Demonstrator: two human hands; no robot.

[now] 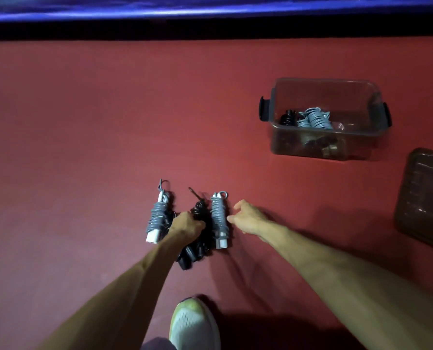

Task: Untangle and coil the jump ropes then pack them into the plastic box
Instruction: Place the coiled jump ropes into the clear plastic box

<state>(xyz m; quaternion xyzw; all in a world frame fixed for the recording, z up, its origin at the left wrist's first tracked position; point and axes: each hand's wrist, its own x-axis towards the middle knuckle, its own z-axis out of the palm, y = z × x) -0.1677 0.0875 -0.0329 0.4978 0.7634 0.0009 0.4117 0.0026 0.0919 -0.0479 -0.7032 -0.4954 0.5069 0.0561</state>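
Note:
Three coiled jump ropes lie on the red floor. A grey rope wound round white handles (156,218) is on the left, a black coiled rope (199,223) is in the middle, and a second grey coiled rope (218,218) is on the right. My left hand (187,227) grips the black rope. My right hand (248,219) hovers just right of the second grey rope, fingers loosely curled and holding nothing. The clear plastic box (308,145) stands at the far right with a black and a grey coiled rope (316,118) inside.
The box's dark lid (427,198) lies on the floor at the right edge. My white shoe (195,324) is at the bottom centre. A black and blue padded edge (210,18) runs along the top.

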